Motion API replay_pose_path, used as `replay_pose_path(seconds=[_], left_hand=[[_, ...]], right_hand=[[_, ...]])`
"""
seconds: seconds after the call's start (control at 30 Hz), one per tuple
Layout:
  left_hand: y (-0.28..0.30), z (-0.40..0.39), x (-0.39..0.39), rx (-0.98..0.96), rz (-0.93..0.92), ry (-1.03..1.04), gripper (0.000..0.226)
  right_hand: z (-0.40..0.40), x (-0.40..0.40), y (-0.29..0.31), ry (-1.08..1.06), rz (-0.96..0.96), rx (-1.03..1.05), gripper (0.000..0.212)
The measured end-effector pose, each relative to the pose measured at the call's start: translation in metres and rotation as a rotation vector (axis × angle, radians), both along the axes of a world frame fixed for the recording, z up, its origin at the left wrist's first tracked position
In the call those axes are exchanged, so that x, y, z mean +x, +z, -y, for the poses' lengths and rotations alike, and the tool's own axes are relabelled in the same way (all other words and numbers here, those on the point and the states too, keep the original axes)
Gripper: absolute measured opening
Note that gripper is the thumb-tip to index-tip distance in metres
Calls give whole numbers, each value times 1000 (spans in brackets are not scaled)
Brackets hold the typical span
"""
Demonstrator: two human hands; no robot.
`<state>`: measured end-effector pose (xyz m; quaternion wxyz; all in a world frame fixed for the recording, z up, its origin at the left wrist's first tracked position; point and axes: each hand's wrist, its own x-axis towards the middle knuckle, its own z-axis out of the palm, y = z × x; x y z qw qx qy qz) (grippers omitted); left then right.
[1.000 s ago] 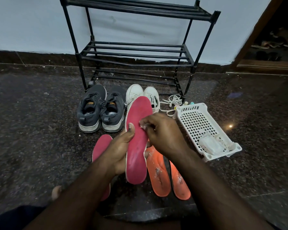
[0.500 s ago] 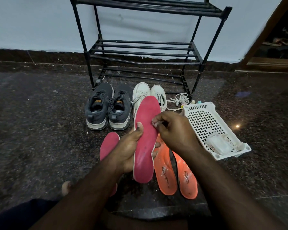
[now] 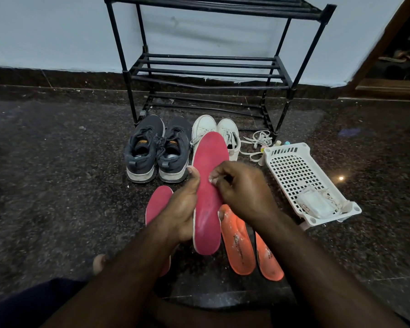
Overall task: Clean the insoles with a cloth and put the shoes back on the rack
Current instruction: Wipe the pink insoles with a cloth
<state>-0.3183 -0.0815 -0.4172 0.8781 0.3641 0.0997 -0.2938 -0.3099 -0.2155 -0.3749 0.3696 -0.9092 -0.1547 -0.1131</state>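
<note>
My left hand [image 3: 182,204] grips a pink insole [image 3: 208,185] from its left side and holds it tilted up above the floor. My right hand [image 3: 244,190] has its fingers bunched, with the fingertips pressed on the insole's middle; no cloth shows in them. A second pink insole [image 3: 158,202] lies on the floor to the left, partly under my left forearm. Two orange insoles [image 3: 239,245] lie to the right, under my right arm. Dark grey shoes [image 3: 143,150] and white shoes [image 3: 230,136] stand in front of the empty black rack [image 3: 208,69].
A white perforated basket [image 3: 291,169] lies tilted on the floor at the right, with a white packet [image 3: 315,204] in its lower end. Loose white laces [image 3: 258,140] and small bottles [image 3: 282,143] lie by the rack's right leg. My bare toe [image 3: 100,263] shows at lower left.
My right fingertips have shifted a little across and down the pink insole's surface. My left hand keeps the same grip. The view has drifted slightly.
</note>
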Motion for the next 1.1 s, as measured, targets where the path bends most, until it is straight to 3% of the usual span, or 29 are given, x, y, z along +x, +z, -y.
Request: replay_pose_path(seconds=[0.13, 0.3, 0.47, 0.67, 0.73, 0.83, 1.0, 1.1], left_hand=[[-1, 2, 2, 10, -17, 12, 84], [-4, 0, 5, -104, -94, 32, 88], [-4, 3, 2, -29, -74, 4, 92], [-5, 0, 1, -116, -95, 39, 86], [-7, 1, 2, -81, -88, 37, 84], [-10, 7, 0, -80, -104, 10, 80], [-12, 7, 0, -139, -97, 33, 84], [-11, 2, 3, -171, -119, 29, 95]], right_hand=[[-2, 1, -4, -88, 29, 38, 14], [-22, -14, -4, 85, -11, 17, 16], [-11, -3, -6, -101, 66, 44, 15], [-21, -11, -5, 6, -113, 148, 12], [-14, -5, 0, -65, -56, 208, 12], [-11, -1, 2, -112, 46, 134, 12], [-22, -11, -4, 26, -68, 63, 18], [-19, -10, -2, 43, -199, 171, 15]])
